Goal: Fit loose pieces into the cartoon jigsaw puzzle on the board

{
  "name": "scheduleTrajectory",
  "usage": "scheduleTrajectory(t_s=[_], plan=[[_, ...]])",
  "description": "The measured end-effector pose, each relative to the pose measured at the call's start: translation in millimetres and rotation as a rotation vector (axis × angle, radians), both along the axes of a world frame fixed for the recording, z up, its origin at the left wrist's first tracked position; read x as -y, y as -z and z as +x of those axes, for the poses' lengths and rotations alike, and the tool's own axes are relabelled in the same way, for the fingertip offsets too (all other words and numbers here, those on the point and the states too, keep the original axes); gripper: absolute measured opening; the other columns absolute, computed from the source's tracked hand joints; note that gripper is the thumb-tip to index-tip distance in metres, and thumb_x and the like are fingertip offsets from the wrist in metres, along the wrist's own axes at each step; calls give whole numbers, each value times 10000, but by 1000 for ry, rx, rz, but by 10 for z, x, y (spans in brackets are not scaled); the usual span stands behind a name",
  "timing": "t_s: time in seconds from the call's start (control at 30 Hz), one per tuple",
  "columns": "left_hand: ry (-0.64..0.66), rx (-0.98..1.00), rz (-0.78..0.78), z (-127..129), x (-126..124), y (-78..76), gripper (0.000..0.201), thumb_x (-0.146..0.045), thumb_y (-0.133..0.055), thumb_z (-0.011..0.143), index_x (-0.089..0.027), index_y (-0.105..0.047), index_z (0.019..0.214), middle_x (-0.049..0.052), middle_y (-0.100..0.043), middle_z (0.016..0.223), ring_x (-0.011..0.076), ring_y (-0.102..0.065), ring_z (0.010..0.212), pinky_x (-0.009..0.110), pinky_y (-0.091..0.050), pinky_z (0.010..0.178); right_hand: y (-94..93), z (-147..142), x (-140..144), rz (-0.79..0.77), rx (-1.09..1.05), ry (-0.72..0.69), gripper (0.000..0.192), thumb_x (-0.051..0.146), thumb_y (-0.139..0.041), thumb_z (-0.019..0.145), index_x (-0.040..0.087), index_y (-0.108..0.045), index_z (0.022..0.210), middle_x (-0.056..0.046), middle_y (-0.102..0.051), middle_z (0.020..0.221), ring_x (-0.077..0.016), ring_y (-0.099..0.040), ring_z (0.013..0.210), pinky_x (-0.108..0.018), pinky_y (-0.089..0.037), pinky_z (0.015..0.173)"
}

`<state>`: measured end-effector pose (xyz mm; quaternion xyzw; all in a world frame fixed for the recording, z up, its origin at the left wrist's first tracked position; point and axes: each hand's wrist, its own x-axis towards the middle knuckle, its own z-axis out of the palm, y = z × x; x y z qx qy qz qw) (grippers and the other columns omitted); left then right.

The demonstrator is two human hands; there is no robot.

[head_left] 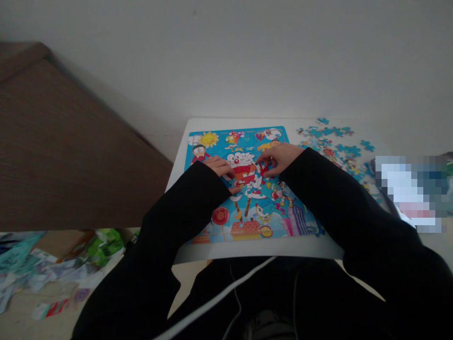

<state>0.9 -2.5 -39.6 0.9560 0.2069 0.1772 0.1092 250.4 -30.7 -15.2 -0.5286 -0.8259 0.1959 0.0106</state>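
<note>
A jigsaw puzzle (226, 148) with a bright blue cartoon picture lies on a small white table. Its middle shows a white and red cartoon figure (238, 159), where several pieces look uneven or loose. My left hand (220, 169) rests on the left of this figure, fingers stretched and thumb apart, with nothing visibly gripped. On the figure's right side, my right hand (279, 158) curls its fingertips and thumb around a reddish puzzle piece (264, 169), partly hidden by the fingers. Both forearms are in black sleeves.
Loose puzzle pieces (348, 151) lie scattered on the table's (255, 249) right side. A brown wooden panel (81, 156) stands at left, and a wall rises behind. Bags and papers (67, 267) litter the floor at lower left. A white cable (219, 295) crosses below the table edge.
</note>
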Motion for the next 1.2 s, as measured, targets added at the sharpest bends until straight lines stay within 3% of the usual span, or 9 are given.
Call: scheduleTrajectory(t_s=[0.2, 0.33, 0.43, 0.53, 0.63, 0.8, 1.07, 1.2], plan=[[18, 47, 27, 10, 5, 50, 422, -521, -631, 711, -184, -642, 965, 52, -637, 860, 189, -555, 829, 315, -450, 770, -20, 42, 6, -46, -176, 51, 270, 281, -723, 622, 185, -659, 866, 23, -658, 646, -89, -565, 530, -213, -422, 533], [-52, 78, 67, 4, -1, 62, 407, -540, -580, 752, -183, -658, 931, 58, -635, 865, 191, -559, 826, 313, -455, 765, -59, 5, 31, -91, -486, 137, 141, 267, -680, 661, 165, -623, 739, 7, -644, 633, -95, -574, 548, -222, -452, 535], [-170, 104, 133, -4, -25, 63, 410, -534, -531, 788, -188, -645, 978, 67, -635, 928, 205, -566, 863, 342, -450, 812, -13, -76, 35, -59, -767, 307, 190, 282, -667, 682, 142, -600, 793, -17, -640, 669, -94, -561, 525, -222, -447, 475], [-221, 119, 157, -2, -49, 92, 395, -497, -533, 797, -189, -626, 1027, 72, -628, 1030, 215, -572, 925, 362, -438, 867, 86, -170, 24, -81, -916, 432, 270, 262, -628, 730, 136, -591, 966, -18, -633, 668, -102, -574, 542, -203, -437, 428], [-190, 131, 159, 7, -60, 149, 396, -455, -526, 814, -156, -618, 1057, 88, -628, 1084, 236, -568, 986, 377, -430, 898, 184, -245, 18, -116, -925, 457, 313, 272, -593, 774, 158, -590, 1065, -30, -650, 714, -119, -606, 620, -202, -474, 457], [-181, 110, 135, 13, -59, 223, 386, -424, -533, 819, -141, -620, 1066, 99, -632, 1109, 253, -543, 1070, 401, -441, 926, 261, -326, 41, -143, -848, 490, 260, 281, -580, 786, 155, -633, 1008, -45, -672, 764, -112, -597, 587, -233, -515, 498], [-172, 147, 154, 7, -94, 254, 352, -404, -546, 817, -144, -636, 1037, 101, -651, 1061, 244, -559, 1046, 385, -449, 913, 291, -331, 48, -117, -813, 450, 241, 276, -579, 769, 134, -633, 955, -56, -678, 743, -115, -609, 583, -210, -464, 449], [-167, 143, 144, 2, -90, 211, 283, -423, -557, 797, -199, -667, 930, 48, -671, 953, 204, -580, 945, 349, -455, 856, 251, -309, 57, -67, -685, 405, 240, 293, -620, 729, 140, -680, 904, -55, -684, 744, -118, -597, 585, -231, -462, 492]])
